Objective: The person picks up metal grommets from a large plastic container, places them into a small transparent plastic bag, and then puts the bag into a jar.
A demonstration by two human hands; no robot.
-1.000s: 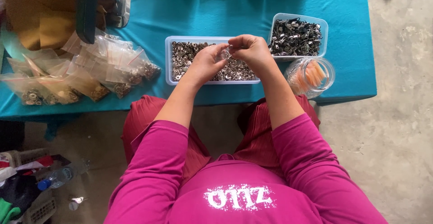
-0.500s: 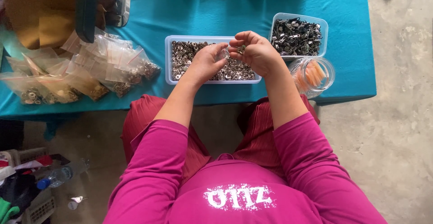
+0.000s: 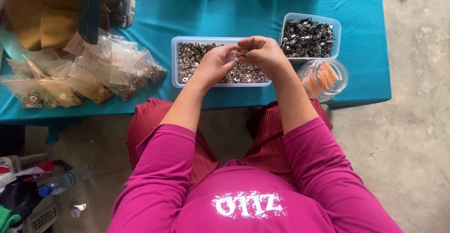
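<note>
Small silvery metal piece (image 3: 244, 53), pinched between the fingertips of both hands, sits above the middle of the clear rectangular plastic tray of silver metal rings (image 3: 187, 59).

Head view, only one. Left hand (image 3: 213, 64) comes in from the left, fingers curled narrow, tips closed on the piece. Right hand (image 3: 265, 55) meets it from the right, thumb and forefinger pressed together on the same piece. Piece lies between the two sets of tips, neither hand clearly nearer; its long axis is too small to tell.

Right of the tray: a second clear plastic tub of dark metal clips (image 3: 309, 37); nearer, a round clear jar with orange pieces (image 3: 324, 77). Left: heap of small clear bags holding metal parts (image 3: 89, 80) on the teal tablecloth (image 3: 197, 8).
</note>
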